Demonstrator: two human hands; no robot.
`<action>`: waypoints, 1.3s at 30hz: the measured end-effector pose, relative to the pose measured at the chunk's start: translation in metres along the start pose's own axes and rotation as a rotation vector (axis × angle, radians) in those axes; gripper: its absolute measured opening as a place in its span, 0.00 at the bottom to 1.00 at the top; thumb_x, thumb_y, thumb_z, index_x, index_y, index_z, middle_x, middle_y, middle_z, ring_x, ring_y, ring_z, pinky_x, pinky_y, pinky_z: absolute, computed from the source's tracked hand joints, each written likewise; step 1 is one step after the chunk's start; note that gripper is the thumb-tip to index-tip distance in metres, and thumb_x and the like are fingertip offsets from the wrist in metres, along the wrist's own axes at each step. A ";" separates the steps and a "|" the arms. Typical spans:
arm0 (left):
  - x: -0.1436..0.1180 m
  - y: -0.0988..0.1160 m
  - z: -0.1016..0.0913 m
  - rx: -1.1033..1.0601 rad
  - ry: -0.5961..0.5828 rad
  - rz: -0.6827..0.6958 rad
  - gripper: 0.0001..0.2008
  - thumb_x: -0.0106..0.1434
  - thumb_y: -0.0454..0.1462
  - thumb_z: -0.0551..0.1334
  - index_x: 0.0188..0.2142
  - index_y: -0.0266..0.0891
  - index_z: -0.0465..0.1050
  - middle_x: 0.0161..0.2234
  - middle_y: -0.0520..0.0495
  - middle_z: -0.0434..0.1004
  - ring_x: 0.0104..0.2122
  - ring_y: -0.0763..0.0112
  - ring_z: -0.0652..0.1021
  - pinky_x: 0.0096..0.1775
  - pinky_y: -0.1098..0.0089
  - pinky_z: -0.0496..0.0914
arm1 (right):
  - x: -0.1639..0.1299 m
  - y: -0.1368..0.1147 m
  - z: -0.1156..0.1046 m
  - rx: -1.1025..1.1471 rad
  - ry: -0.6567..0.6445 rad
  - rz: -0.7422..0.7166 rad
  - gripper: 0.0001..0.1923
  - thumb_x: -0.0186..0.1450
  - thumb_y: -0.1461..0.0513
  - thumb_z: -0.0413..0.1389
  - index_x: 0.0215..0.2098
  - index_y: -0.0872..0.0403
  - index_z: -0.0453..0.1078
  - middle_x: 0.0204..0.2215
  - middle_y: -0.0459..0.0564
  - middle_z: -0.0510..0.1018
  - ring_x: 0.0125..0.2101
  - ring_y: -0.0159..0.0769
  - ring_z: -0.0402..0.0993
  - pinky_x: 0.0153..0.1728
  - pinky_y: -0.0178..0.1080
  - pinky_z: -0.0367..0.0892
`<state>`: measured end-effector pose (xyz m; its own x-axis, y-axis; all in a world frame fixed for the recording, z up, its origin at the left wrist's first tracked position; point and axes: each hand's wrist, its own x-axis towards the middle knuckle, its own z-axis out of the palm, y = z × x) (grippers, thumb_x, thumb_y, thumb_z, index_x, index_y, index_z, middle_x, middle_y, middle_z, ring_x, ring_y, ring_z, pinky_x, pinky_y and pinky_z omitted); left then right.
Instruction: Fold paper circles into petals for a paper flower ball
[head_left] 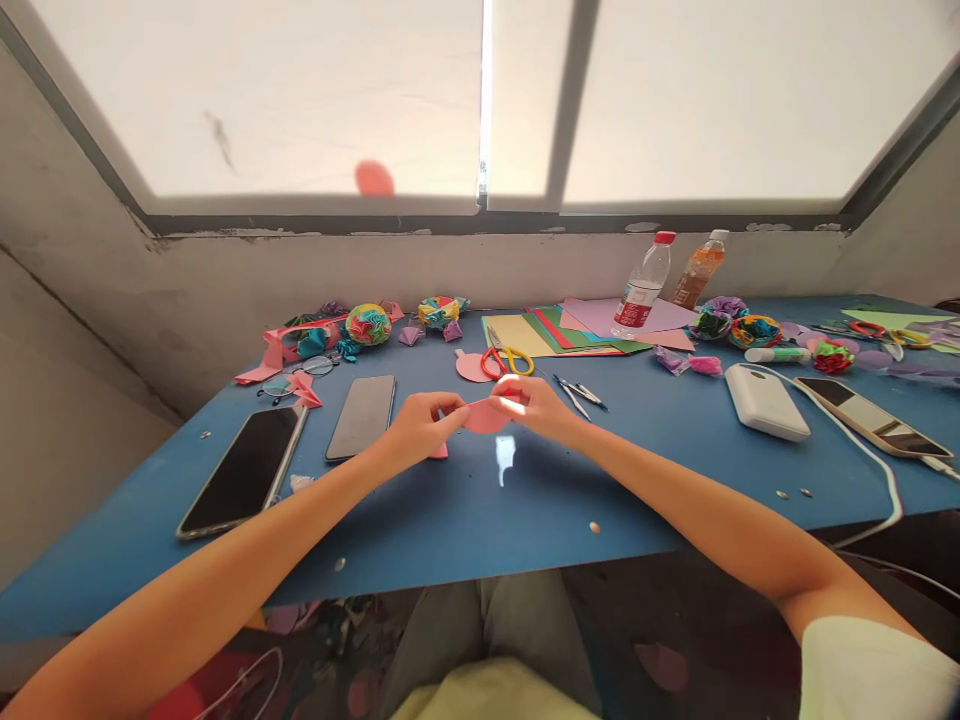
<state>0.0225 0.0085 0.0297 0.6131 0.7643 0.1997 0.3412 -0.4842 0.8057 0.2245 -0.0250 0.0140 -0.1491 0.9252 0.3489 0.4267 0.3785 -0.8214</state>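
The thin pink paper piece with a rounded lower edge (487, 417) is above the blue flat table (465, 540), held between 2 hands. The left hand (429, 420) has its fingers narrow, pinching the left end of this paper. The right hand (529, 405) pinches the upper right part; strong sunlight falls there, so the exact place of each fingertip I cannot tell.

The upper edge looks almost straight, and perhaps it is a fold, but this is not certain. To handle it well, I would let 1 hand keep the paper steady and the other press lightly along the edge, because thin paper may easily crease in a wrong place.

Just beyond lies a flat pink rounded paper (469, 368), partly under the metal scissors with red and yellow handles (507, 352). The grey metal drawing compass (585, 391) lies near the right hand; the forearms should stay clear of its points.
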 end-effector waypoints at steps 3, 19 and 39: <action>0.005 -0.003 -0.012 0.038 0.091 0.035 0.14 0.57 0.42 0.54 0.19 0.39 0.65 0.19 0.53 0.62 0.21 0.74 0.65 0.24 0.74 0.59 | 0.006 0.005 -0.014 0.046 0.065 0.047 0.15 0.57 0.53 0.53 0.28 0.58 0.64 0.24 0.46 0.66 0.24 0.26 0.59 0.24 0.31 0.56; 0.002 -0.004 0.000 0.241 0.090 0.152 0.15 0.62 0.42 0.49 0.26 0.39 0.69 0.20 0.53 0.67 0.21 0.73 0.67 0.25 0.75 0.60 | -0.003 -0.005 -0.002 0.095 -0.054 0.058 0.20 0.59 0.48 0.51 0.27 0.58 0.65 0.23 0.47 0.70 0.22 0.28 0.65 0.23 0.32 0.61; -0.006 -0.002 0.009 0.333 -0.032 0.194 0.15 0.64 0.45 0.49 0.40 0.41 0.69 0.29 0.51 0.70 0.25 0.72 0.69 0.28 0.73 0.62 | -0.008 -0.005 0.008 0.129 -0.185 0.056 0.22 0.61 0.45 0.49 0.33 0.57 0.61 0.18 0.42 0.68 0.19 0.26 0.63 0.21 0.30 0.59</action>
<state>0.0245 0.0012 0.0220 0.7094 0.6338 0.3084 0.4263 -0.7342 0.5283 0.2166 -0.0338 0.0117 -0.2942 0.9296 0.2221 0.3228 0.3154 -0.8924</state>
